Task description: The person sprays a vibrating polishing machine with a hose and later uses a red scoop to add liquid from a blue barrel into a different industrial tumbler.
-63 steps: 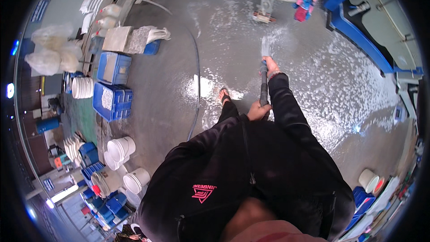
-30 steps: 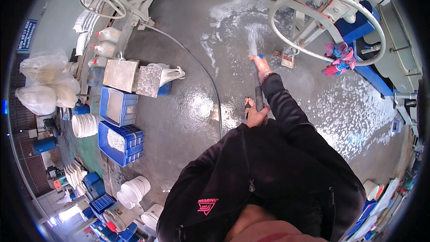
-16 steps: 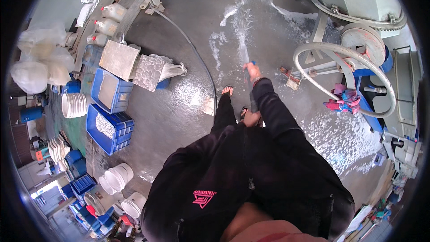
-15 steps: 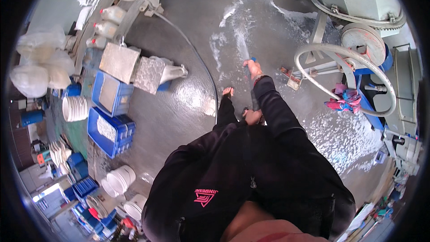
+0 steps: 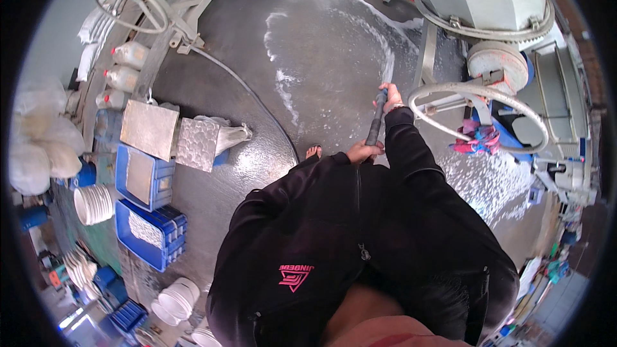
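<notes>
Swung rightward since the earlier frame, our right hand (image 5: 393, 97) and the front of the hose (image 5: 375, 128) have come nearer the pale handwheel (image 5: 463, 87), and the water jet (image 5: 389, 64) has followed. We have that hand clasped around the hose near its spouting end, and our left hand (image 5: 364, 151) grips it further back, just in front of our jacket (image 5: 308, 218). The hose points away from us over the wet floor (image 5: 321, 71), between the handwheel and the blue crates (image 5: 173, 241). White foam (image 5: 491, 196) lies on the floor to our right.
</notes>
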`<state>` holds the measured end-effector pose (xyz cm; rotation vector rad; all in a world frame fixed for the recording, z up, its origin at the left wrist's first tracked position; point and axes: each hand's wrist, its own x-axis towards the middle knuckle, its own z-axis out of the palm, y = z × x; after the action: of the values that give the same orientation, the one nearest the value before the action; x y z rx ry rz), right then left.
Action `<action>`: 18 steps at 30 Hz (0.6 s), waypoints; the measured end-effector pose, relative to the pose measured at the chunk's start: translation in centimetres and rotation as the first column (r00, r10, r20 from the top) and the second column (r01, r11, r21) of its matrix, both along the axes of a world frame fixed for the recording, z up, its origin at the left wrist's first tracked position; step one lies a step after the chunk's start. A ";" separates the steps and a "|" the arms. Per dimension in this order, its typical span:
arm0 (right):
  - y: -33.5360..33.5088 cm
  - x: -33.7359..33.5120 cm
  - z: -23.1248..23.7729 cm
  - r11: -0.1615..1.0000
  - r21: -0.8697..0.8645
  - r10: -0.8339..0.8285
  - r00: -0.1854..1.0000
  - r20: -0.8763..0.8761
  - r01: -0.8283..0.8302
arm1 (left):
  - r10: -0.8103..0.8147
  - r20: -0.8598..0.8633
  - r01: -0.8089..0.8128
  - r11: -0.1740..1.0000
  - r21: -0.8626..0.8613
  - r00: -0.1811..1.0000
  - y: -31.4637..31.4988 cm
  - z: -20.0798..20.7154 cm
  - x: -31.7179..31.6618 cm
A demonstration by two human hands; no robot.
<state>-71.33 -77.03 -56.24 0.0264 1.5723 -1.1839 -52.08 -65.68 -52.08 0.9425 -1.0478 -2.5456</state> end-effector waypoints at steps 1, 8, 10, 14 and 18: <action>-0.4 1.8 1.9 0.998 -0.062 0.024 1.000 -0.010 -0.025 | -0.007 0.034 0.008 1.000 -0.024 0.999 -0.5 0.9 1.0; -3.0 3.2 1.9 0.996 -0.064 0.064 0.998 -0.005 -0.064 | 0.022 0.024 -0.025 0.993 0.117 0.999 -1.7 0.5 0.3; -3.1 2.8 0.9 0.998 -0.025 0.051 0.999 -0.013 -0.051 | -0.021 0.024 0.019 0.996 0.083 0.999 -2.3 1.0 0.5; -1.2 1.5 -0.2 0.996 0.042 0.079 0.996 0.050 -0.081 | -0.080 0.066 0.076 0.995 0.066 0.995 -2.9 1.8 0.6; -1.9 -1.1 1.0 0.999 -0.018 0.034 0.999 0.035 -0.033 | -0.197 0.066 0.197 0.980 0.013 0.978 -3.7 1.5 -1.4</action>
<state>-72.42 -78.91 -55.24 0.0091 1.5261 -1.1649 -53.47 -69.42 -50.56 0.9774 -1.2085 -2.6935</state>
